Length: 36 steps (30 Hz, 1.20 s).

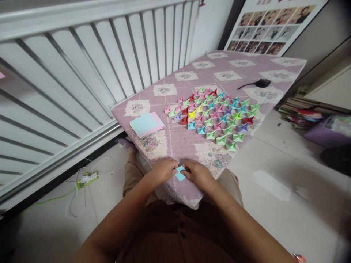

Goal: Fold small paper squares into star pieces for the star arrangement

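Note:
A small light-blue folded paper (180,174) lies near the front corner of the cloth-covered table (175,144). My left hand (163,170) has its fingers closed on the paper's left edge. On the right edge, my right hand (197,174) pinches the same paper between thumb and fingers. Beyond my left hand is a stack of square paper sheets (145,124), light blue on top with pink beneath. Several rows of small folded paper pieces (216,115) in green, blue, pink, red, yellow and purple stand farther back on the right.
A black object with a cord (262,83) lies at the table's back right. White railing (104,62) runs along the left side. A power strip (87,179) with cables is on the floor; a purple bin (319,131) stands at right.

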Motion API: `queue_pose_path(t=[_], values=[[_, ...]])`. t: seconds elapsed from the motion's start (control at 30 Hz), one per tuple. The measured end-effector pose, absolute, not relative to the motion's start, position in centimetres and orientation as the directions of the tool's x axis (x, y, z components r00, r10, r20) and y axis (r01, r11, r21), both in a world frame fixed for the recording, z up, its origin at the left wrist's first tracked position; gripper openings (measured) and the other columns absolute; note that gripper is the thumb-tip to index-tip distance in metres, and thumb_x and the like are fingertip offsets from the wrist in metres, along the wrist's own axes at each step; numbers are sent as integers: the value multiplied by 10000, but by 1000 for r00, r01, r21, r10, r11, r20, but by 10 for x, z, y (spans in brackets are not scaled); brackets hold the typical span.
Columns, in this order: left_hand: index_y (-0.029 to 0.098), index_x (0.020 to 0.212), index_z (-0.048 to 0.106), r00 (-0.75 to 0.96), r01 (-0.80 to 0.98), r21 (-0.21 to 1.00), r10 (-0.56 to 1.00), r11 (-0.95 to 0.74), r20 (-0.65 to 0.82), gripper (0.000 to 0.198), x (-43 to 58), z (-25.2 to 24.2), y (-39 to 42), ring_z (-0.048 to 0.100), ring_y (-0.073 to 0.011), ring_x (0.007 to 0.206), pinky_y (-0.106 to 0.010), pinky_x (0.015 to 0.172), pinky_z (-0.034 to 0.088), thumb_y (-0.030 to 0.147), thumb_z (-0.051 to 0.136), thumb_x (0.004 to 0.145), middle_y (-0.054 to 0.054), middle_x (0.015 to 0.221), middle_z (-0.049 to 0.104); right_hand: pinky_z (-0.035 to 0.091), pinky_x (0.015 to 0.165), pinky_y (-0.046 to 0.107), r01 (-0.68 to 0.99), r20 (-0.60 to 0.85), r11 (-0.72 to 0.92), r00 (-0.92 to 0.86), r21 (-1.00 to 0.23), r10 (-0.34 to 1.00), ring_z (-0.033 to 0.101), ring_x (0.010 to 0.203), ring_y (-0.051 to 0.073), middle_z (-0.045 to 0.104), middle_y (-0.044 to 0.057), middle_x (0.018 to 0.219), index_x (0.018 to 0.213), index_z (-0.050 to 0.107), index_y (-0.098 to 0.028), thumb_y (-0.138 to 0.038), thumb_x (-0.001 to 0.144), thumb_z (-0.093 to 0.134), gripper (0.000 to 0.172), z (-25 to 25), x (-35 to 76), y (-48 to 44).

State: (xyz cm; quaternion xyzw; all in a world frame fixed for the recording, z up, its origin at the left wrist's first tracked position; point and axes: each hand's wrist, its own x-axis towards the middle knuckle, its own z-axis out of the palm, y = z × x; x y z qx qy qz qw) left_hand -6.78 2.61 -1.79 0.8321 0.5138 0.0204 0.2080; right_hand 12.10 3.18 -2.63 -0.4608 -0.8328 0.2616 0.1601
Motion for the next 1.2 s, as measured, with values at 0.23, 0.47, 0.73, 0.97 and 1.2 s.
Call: queue_pose_path(t=[0.23, 0.47, 0.73, 0.97, 1.2], values=[[203, 859, 623, 469, 852, 354, 864, -387, -185, 99, -68, -19, 26, 563, -179, 842, -273, 734, 395, 249, 538, 838, -21, 880, 636, 415, 739, 272, 627, 86, 529, -596, -571, 799, 569, 819, 167, 636, 32, 848, 834, 643, -206, -152, 795, 581, 91, -30, 117, 33], [207, 907, 619, 463, 851, 372, 865, -372, -194, 127, -70, -20, 20, 554, -182, 904, -275, 775, 412, 223, 501, 863, -30, 943, 611, 415, 701, 271, 537, 178, 618, -655, -574, 734, 547, 768, 161, 600, 29, 794, 756, 597, -198, -152, 822, 563, 87, -40, 126, 34], [211, 968, 613, 421, 880, 313, 892, -357, -165, 222, -69, -23, 4, 544, -174, 877, -276, 751, 422, 254, 398, 933, -45, 967, 578, 407, 688, 293, 565, 267, 688, -651, -455, 711, 508, 731, 172, 552, 35, 745, 759, 580, -190, -179, 870, 507, 133, -47, 132, 27], [200, 931, 619, 471, 878, 148, 877, -456, -91, 207, -69, -32, -6, 520, -183, 866, -294, 754, 426, 263, 422, 938, -45, 951, 574, 394, 748, 324, 633, 234, 718, -681, -288, 694, 484, 764, 193, 553, 46, 751, 721, 598, -206, -208, 915, 447, 246, -44, 136, 15], [220, 967, 611, 526, 849, 64, 850, -524, -27, 211, -72, -38, -12, 520, -190, 878, -305, 746, 434, 262, 405, 951, -38, 964, 585, 383, 756, 310, 624, 209, 768, -739, -143, 640, 471, 786, 189, 557, 39, 780, 791, 629, -195, -191, 917, 462, 209, -38, 138, 10]])
